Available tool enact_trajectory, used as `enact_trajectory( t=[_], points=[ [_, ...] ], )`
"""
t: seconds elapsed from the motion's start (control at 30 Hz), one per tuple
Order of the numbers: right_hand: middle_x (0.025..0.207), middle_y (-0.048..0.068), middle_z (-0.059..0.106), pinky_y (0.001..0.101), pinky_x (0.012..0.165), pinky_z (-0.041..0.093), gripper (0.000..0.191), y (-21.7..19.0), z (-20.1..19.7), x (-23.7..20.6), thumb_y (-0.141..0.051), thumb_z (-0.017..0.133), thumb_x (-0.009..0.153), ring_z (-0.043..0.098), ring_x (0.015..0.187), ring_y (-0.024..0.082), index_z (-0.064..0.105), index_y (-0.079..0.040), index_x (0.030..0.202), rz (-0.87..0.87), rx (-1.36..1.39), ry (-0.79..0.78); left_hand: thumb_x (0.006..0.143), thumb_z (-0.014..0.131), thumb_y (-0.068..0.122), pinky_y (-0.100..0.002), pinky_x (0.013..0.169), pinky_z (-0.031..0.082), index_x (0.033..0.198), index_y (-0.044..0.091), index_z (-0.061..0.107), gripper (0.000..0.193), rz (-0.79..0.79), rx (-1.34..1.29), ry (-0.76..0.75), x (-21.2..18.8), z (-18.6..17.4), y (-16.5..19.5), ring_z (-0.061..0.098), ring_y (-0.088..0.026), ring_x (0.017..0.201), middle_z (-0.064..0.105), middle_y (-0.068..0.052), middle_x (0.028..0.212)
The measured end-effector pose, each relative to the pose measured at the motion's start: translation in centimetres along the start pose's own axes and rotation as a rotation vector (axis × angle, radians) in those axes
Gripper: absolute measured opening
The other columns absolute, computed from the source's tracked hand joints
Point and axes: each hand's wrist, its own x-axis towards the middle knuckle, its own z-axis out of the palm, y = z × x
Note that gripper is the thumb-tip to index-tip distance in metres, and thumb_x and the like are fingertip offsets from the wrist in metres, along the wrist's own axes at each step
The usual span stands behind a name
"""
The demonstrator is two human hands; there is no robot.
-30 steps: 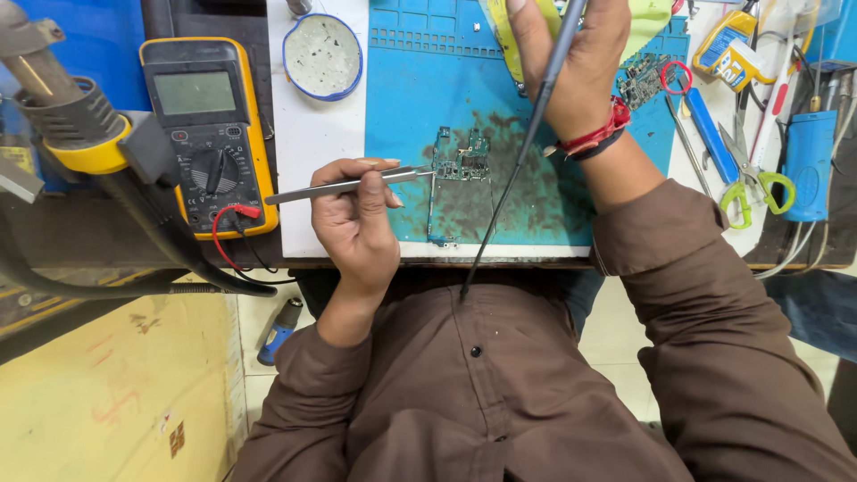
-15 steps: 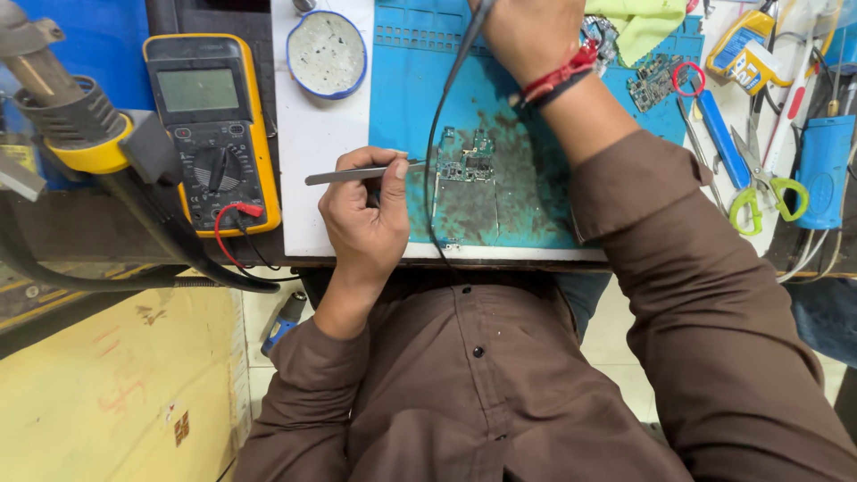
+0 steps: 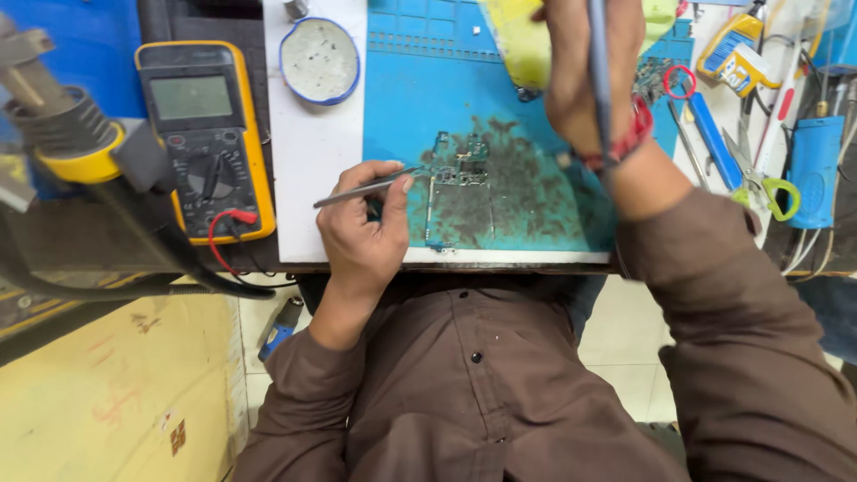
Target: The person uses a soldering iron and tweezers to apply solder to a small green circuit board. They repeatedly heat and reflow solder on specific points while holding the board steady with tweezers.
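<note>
My left hand (image 3: pixel 361 228) rests on the near edge of the blue work mat (image 3: pixel 536 205) and grips metal tweezers (image 3: pixel 357 189). Their tip reaches the left side of a small green circuit board (image 3: pixel 461 170) lying on the mat's stained middle. My right hand (image 3: pixel 585 76) is raised over the far part of the mat, closed on a slim grey pen-shaped tool (image 3: pixel 599 62) whose shaft runs back along my wrist. A red band circles that wrist. The tool's tip is hidden behind the hand.
A yellow multimeter (image 3: pixel 205 134) with a red lead lies at the left, a round tin (image 3: pixel 320 60) beyond it. A hot-air nozzle (image 3: pixel 54 116) looms at the far left. A yellow cloth (image 3: pixel 527 45), green-handled scissors (image 3: pixel 772 192), a blue box (image 3: pixel 814 170) and hand tools crowd the right.
My right hand with the grey tool swung left, then came back right and closer to me. The left hand stayed by the board, and the tweezers now angle up toward it.
</note>
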Motion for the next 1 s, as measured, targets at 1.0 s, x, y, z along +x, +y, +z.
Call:
enact_trajectory(
  t=[1.0],
  points=[
    [0.081, 0.011, 0.067, 0.0318, 0.058, 0.048, 0.017, -5.8, -3.6, -12.2, -0.011, 0.063, 0.102, 0.064, 0.066, 0.024, 0.056, -0.003, 0.088, 0.071, -0.102, -0.078, 0.1, 0.075, 0.006, -0.026, 0.064, 0.055, 0.104, 0.002, 0.067, 0.009, 0.07, -0.071, -0.132, 0.2, 5.9, 0.5, 0.073, -0.015, 0.073, 0.075, -0.009, 0.09]
  ],
)
